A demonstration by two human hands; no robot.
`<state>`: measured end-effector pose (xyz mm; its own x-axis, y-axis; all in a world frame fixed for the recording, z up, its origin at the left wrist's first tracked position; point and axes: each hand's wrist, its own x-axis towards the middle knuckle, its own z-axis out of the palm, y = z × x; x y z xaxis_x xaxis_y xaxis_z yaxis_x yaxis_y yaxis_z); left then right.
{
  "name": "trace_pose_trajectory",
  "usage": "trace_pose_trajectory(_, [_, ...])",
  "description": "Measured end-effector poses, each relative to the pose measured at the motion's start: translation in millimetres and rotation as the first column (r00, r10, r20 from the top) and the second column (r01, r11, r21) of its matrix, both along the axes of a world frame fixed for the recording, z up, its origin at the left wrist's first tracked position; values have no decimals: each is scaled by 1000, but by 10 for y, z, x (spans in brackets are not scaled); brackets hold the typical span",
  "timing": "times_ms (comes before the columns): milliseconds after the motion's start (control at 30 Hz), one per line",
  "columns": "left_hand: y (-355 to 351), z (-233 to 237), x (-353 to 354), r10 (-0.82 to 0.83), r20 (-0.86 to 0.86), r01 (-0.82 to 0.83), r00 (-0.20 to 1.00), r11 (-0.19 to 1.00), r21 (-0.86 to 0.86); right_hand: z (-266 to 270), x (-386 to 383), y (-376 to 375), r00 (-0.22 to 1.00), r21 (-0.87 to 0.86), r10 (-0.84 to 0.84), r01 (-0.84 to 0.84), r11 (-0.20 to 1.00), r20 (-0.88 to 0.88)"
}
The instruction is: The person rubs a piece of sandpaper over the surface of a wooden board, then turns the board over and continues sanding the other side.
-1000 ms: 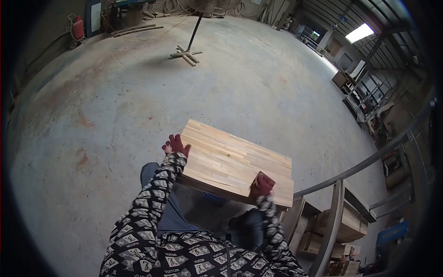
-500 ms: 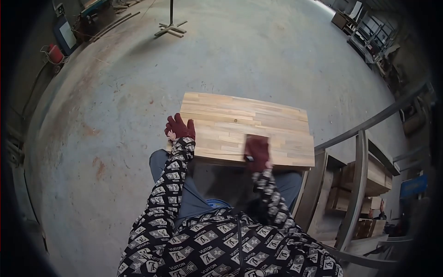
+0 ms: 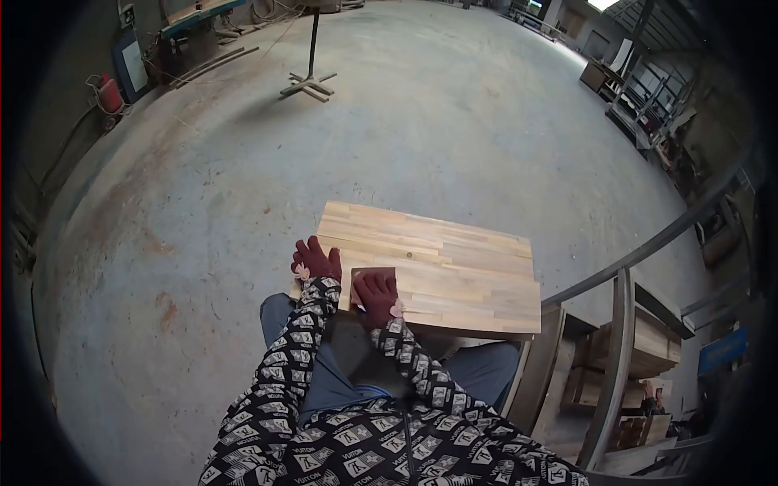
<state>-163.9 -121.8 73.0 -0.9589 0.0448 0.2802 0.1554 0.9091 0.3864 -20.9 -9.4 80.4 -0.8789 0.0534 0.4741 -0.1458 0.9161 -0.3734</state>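
Note:
A light wooden panel (image 3: 462, 271) made of glued strips lies across in front of my knees, with a small dark knot near its middle. My left hand (image 3: 318, 261), in a dark red glove, rests at the panel's left edge with its fingers spread. On the front left part of the panel, my right hand (image 3: 376, 296), gloved in the same red, is closed on a reddish-brown rectangular piece of sandpaper (image 3: 374, 272) pressed against the wood. The sandpaper's underside is hidden.
To my right stands a metal-framed rack (image 3: 620, 356) holding stacked wooden pieces (image 3: 632, 344). A post on a crossed base (image 3: 308, 87) stands ahead on the concrete floor (image 3: 194, 243). A red cylinder (image 3: 109, 94) is by the left wall.
My right hand has slid the sandpaper leftward along the panel's front, close to my left hand. The left hand stays at the left edge. The camera view has tilted up.

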Motion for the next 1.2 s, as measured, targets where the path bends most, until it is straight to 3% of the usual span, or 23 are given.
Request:
trace_pose_trajectory(33, [-12, -3, 8, -10, 11, 10, 1000, 1000, 11, 22, 57, 52, 998, -21, 55, -54, 998, 13])
trace_pose_trajectory(100, [-25, -15, 15, -14, -31, 14, 999, 1000, 20, -159, 253, 389, 1000, -122, 4, -6, 993, -16])
trace_pose_trajectory(167, [-33, -12, 26, -13, -63, 15, 998, 999, 35, -282, 664, 1011, 995, -77, -77, 72, 994, -68])
trace_pose_trajectory(267, [-14, 34, 38, -5, -8, 5, 1000, 1000, -10, -118, 1304, 1668, 894, -49, -435, 432, 901, -106])
trace_pose_trajectory(300, [2, 41, 39, -4, 1, 4, 1000, 1000, -1, -155, 1462, 1916, 892, -109, -415, 402, 909, -178])
trace_pose_trajectory(367, [19, 67, 42, 28, 8, -28, 1000, 999, -40, -105, 1470, 1924, 785, -263, -609, 568, 780, -112])
trace_pose_trajectory(433, [21, 64, 48, 23, -7, -23, 1000, 998, -53, -483, 1117, 1823, 739, -693, -635, 336, 638, -226])
trace_pose_trajectory(467, [25, 43, 36, 26, -13, -26, 1000, 998, -49, -869, 922, 1765, 770, -752, -509, 57, 656, -385])
trace_pose_trajectory(500, [28, 42, 29, 30, -23, -31, 999, 998, -47, -927, 675, 1492, 829, -683, -456, 129, 719, -323])
trace_pose_trajectory(533, [15, 60, 34, 20, -14, -21, 1000, 999, -47, -710, 417, 1034, 893, -395, -392, 284, 874, -223])
trace_pose_trajectory(567, [9, 60, 28, 16, -29, -17, 999, 998, -54, -517, 244, 681, 938, -155, -311, 288, 945, -155])
trace_pose_trajectory(600, [12, 32, 11, 8, -20, -9, 1000, 999, -43, -325, 99, 329, 970, -57, -224, 219, 974, -98])
trace_pose_trajectory(700, [-27, -17, 5, -9, -65, 8, 998, 1000, -20, -71, 4, 34, 997, -51, 19, -15, 999, 79])
trace_pose_trajectory(767, [-51, -60, -7, -39, -69, 40, 997, 999, 14, -107, 126, 306, 996, -134, 68, -75, 988, -53])
trace_pose_trajectory(800, [-57, -60, -1, -42, -76, 43, 996, 999, 12, -375, 150, 570, 991, -97, -30, 18, 995, -127])
trace_pose_trajectory(833, [-65, -59, 3, -35, -69, 36, 997, 999, 14, -232, 361, 823, 979, -158, -73, 43, 987, -188])
trace_pose_trajectory(867, [-64, -47, 9, -38, -69, 39, 997, 999, 11, -289, 527, 1148, 978, -228, -163, 130, 965, -134])
trace_pose_trajectory(967, [-44, -48, 8, -46, 20, 46, 999, 999, 7, -228, 1138, 1952, 862, -1, -453, 465, 885, -226])
trace_pose_trajectory(1067, [-21, -51, -6, -12, -13, 11, 1000, 999, -36, -161, 1449, 2386, 814, 31, -547, 562, 826, -195])
trace_pose_trajectory(1133, [-11, -53, -19, 4, -1, -4, 1000, 998, -55, -345, 1413, 2489, 654, -82, -753, 756, 649, 76])
trace_pose_trajectory(1167, [11, -39, -27, 19, 6, -18, 1000, 997, -77, -499, 1292, 2387, 670, -217, -743, 726, 653, 8])
trace_pose_trajectory(1200, [17, -41, -34, 5, -1, -5, 1000, 997, -82, -620, 1088, 2139, 735, -318, -666, 606, 729, -127])
